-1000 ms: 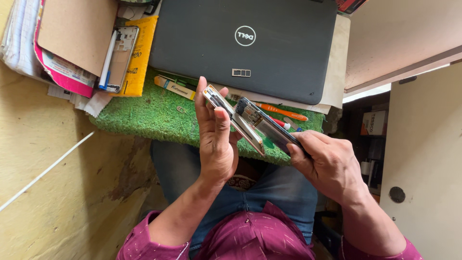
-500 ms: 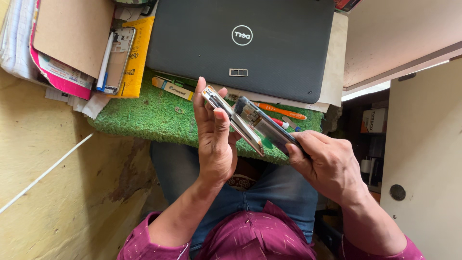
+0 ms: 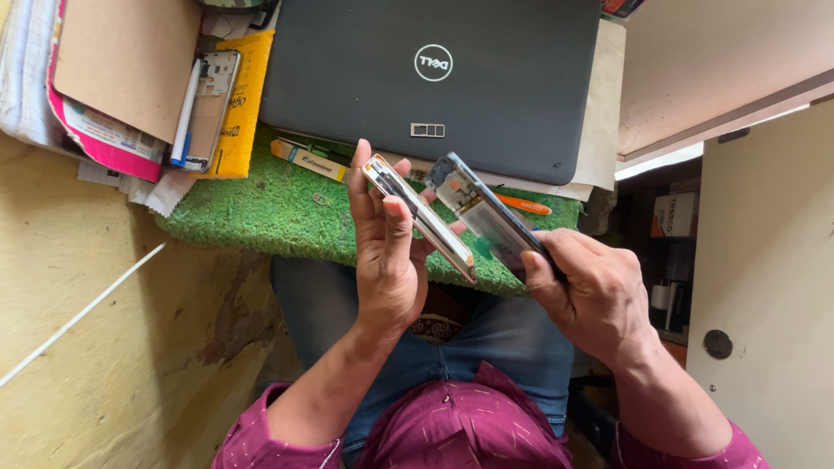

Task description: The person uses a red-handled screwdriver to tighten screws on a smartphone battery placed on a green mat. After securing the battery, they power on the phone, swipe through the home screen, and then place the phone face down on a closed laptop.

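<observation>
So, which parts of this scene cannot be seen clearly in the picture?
- Head view: the left hand covers the back of the silver phone frame.
- The right hand hides the lower end of the opened phone body; its inner parts are too small.
- The laptop is cut off by the top edge.

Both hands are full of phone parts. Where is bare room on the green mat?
Free: the mat's left part, between yellow packet and left hand, bar a tiny metal bit. Crowded: along the laptop.
</observation>
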